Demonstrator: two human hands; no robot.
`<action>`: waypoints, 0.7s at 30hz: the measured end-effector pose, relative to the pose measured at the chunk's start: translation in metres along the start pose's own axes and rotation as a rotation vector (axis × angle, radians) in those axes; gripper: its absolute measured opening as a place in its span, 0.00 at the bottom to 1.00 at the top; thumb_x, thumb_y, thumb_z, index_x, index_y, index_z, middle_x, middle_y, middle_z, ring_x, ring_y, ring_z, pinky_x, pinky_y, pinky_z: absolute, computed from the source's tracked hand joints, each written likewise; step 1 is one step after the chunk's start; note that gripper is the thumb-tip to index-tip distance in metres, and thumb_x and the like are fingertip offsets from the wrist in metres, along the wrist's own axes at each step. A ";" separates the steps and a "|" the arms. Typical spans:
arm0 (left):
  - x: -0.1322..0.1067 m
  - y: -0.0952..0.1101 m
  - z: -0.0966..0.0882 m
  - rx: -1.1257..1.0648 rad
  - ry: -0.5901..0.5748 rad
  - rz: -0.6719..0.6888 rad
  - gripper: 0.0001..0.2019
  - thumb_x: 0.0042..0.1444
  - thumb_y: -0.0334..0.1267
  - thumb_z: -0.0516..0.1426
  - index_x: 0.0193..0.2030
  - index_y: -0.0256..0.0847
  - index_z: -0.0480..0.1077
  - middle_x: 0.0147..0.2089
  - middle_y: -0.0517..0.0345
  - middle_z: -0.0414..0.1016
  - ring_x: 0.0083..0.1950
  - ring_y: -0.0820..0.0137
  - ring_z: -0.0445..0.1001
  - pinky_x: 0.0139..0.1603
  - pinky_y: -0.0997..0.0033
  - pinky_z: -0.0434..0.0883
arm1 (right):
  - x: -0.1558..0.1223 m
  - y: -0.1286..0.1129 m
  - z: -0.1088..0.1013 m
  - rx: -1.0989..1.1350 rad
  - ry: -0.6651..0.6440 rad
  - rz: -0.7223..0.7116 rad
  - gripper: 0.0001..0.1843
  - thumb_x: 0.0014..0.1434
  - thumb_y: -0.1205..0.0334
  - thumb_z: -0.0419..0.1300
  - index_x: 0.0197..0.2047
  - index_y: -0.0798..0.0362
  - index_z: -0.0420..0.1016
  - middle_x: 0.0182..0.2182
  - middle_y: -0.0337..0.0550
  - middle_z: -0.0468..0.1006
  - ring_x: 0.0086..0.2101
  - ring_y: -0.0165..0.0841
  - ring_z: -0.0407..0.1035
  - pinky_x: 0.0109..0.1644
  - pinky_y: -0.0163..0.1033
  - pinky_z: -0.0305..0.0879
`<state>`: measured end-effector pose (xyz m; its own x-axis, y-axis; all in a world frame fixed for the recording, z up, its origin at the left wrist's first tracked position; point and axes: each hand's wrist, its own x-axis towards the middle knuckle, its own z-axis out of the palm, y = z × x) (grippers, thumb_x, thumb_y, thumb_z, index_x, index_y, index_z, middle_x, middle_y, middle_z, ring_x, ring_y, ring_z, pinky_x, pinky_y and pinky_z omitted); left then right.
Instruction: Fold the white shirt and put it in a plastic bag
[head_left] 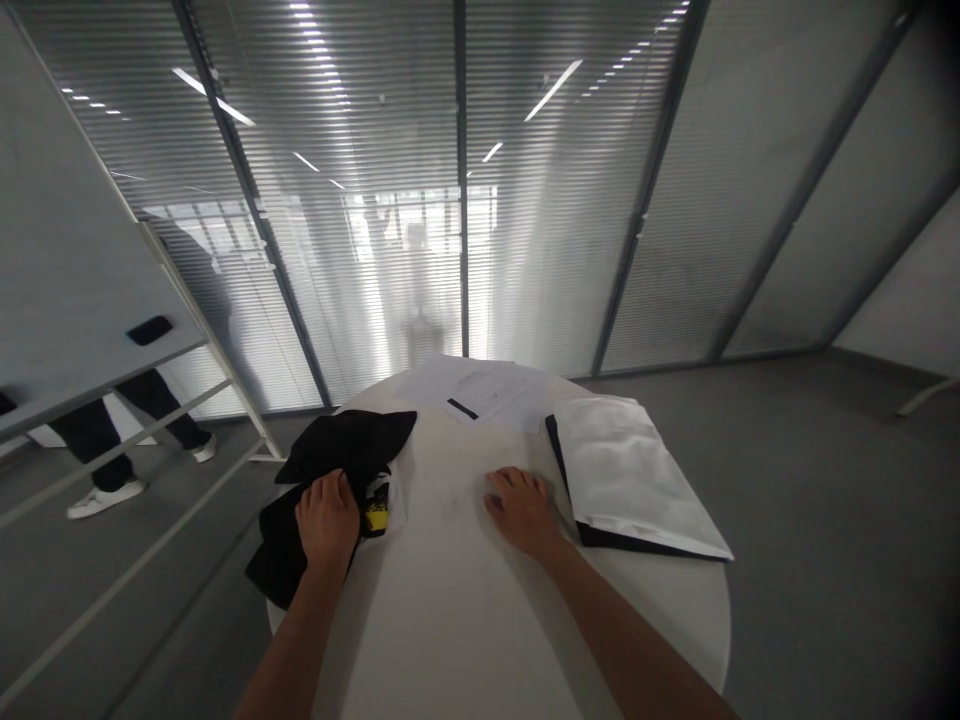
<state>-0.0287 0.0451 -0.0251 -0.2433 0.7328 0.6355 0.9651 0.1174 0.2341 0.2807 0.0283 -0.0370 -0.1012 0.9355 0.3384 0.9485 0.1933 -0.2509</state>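
My left hand (328, 515) is on a dark heap at the left of the table, its fingers bent over a black cloth (279, 540). Just beyond it lies another black fabric piece with pointed edges, like a hat (352, 442). A yellow-and-black packet (376, 508) pokes out beside the fingers, partly covered. My right hand (521, 508) rests palm down on the bare tabletop with its fingers apart and nothing in it. To its right, apart from the fingers, lies a white flat bag (626, 470) over a black flat item (652, 545).
Printed paper sheets (487, 388) lie at the far side of the round white table (450, 620). A whiteboard on a frame (90, 250) stands at the left, with a person's legs (94, 440) behind it. Glass panels with blinds (525, 250) are beyond the table.
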 end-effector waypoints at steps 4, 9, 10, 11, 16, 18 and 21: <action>0.001 -0.003 0.000 -0.051 0.031 -0.024 0.18 0.67 0.40 0.43 0.48 0.33 0.70 0.44 0.44 0.76 0.47 0.58 0.73 0.46 0.62 0.64 | 0.000 0.001 0.001 0.004 -0.004 0.000 0.17 0.63 0.58 0.52 0.54 0.47 0.72 0.52 0.48 0.72 0.52 0.42 0.62 0.57 0.50 0.50; 0.000 -0.001 0.000 -0.034 0.016 -0.021 0.17 0.67 0.40 0.43 0.48 0.35 0.70 0.44 0.45 0.76 0.48 0.56 0.72 0.47 0.61 0.64 | 0.001 0.002 0.002 -0.002 -0.015 0.001 0.18 0.63 0.58 0.52 0.54 0.47 0.71 0.52 0.48 0.72 0.52 0.42 0.62 0.57 0.50 0.51; 0.000 -0.001 0.001 -0.034 0.010 -0.019 0.17 0.67 0.40 0.43 0.48 0.35 0.70 0.44 0.44 0.76 0.48 0.56 0.72 0.47 0.60 0.64 | 0.001 0.002 0.002 -0.002 -0.014 -0.003 0.18 0.63 0.58 0.52 0.54 0.48 0.71 0.52 0.48 0.72 0.52 0.42 0.62 0.57 0.50 0.51; -0.001 -0.001 0.001 -0.039 0.006 -0.018 0.17 0.67 0.40 0.43 0.48 0.35 0.70 0.44 0.44 0.75 0.48 0.56 0.72 0.47 0.60 0.64 | 0.001 0.002 0.002 -0.003 -0.011 -0.008 0.18 0.63 0.58 0.52 0.54 0.48 0.71 0.52 0.48 0.72 0.52 0.42 0.63 0.57 0.50 0.51; 0.011 -0.002 -0.003 -0.111 0.003 -0.034 0.17 0.66 0.40 0.43 0.47 0.34 0.70 0.44 0.43 0.75 0.49 0.56 0.73 0.48 0.60 0.65 | 0.001 0.002 0.002 -0.005 -0.011 -0.002 0.18 0.63 0.57 0.51 0.54 0.47 0.72 0.52 0.49 0.72 0.52 0.42 0.63 0.57 0.50 0.51; 0.028 -0.002 -0.011 -0.167 0.013 -0.063 0.17 0.66 0.40 0.43 0.48 0.35 0.69 0.45 0.42 0.75 0.48 0.56 0.73 0.46 0.61 0.67 | 0.001 0.002 0.001 0.002 -0.018 0.000 0.18 0.63 0.57 0.51 0.54 0.47 0.71 0.52 0.49 0.72 0.52 0.42 0.63 0.57 0.50 0.51; 0.071 0.001 -0.031 -0.227 0.004 -0.131 0.16 0.65 0.41 0.44 0.49 0.36 0.69 0.41 0.45 0.76 0.41 0.57 0.75 0.41 0.61 0.68 | 0.002 0.002 -0.001 0.009 -0.029 0.000 0.18 0.63 0.57 0.51 0.55 0.47 0.71 0.52 0.48 0.72 0.52 0.42 0.63 0.57 0.50 0.51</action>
<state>-0.0484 0.0764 0.0433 -0.3660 0.7186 0.5913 0.8789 0.0580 0.4735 0.2829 0.0300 -0.0361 -0.1100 0.9436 0.3122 0.9458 0.1959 -0.2589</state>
